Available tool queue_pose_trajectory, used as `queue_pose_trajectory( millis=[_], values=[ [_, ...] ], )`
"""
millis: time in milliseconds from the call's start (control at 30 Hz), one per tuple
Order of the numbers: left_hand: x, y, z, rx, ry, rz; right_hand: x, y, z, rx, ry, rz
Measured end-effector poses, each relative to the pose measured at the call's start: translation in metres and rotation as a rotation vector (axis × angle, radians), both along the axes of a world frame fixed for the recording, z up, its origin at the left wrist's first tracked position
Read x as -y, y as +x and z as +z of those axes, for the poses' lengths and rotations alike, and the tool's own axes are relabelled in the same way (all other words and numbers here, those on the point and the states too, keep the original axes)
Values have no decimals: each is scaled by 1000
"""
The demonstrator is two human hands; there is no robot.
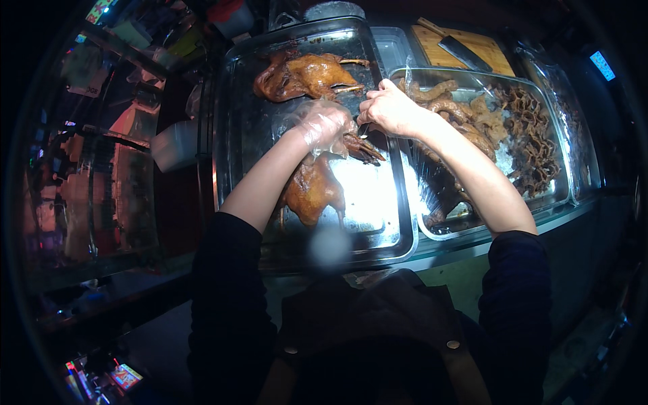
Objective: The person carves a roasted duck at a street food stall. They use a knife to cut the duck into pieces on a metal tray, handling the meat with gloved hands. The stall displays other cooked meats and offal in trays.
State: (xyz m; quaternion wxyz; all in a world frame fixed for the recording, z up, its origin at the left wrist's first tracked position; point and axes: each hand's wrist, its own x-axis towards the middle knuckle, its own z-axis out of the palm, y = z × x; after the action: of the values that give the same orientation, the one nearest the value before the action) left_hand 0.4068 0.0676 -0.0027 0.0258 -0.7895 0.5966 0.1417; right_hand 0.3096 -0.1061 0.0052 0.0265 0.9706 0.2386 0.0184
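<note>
My left hand (326, 124), in a clear plastic glove, is closed around a piece of browned poultry (362, 148) over a large metal tray (400, 202). Close to its right, my bare right hand (387, 109) has curled fingers beside the tray's right rim; whether something small is between them is hidden. A whole roasted bird, probably a duck (316, 76), lies at the tray's far end. Another roasted bird (311, 192) lies nearer me, partly under my left forearm. Bright glare covers the tray's right part.
Right of the tray stands a second metal tray (567, 152) with cooked meat pieces (531, 136), partly covered by clear film. Behind it, a cleaver (466, 53) rests on a wooden cutting board (493, 43). A clear plastic container (392, 43) is beside the board. A white container (174, 144) stands left.
</note>
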Motion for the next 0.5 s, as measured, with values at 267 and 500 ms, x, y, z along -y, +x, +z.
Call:
queue_pose_trajectory(
  millis=[267, 500],
  values=[
    [-1, 7, -18, 5, -87, -14, 2, -3, 0, 38, -23, 42],
    [-1, 14, -32, -8, -134, 13, 6, -4, 3, 61, 12, 57]
  ],
)
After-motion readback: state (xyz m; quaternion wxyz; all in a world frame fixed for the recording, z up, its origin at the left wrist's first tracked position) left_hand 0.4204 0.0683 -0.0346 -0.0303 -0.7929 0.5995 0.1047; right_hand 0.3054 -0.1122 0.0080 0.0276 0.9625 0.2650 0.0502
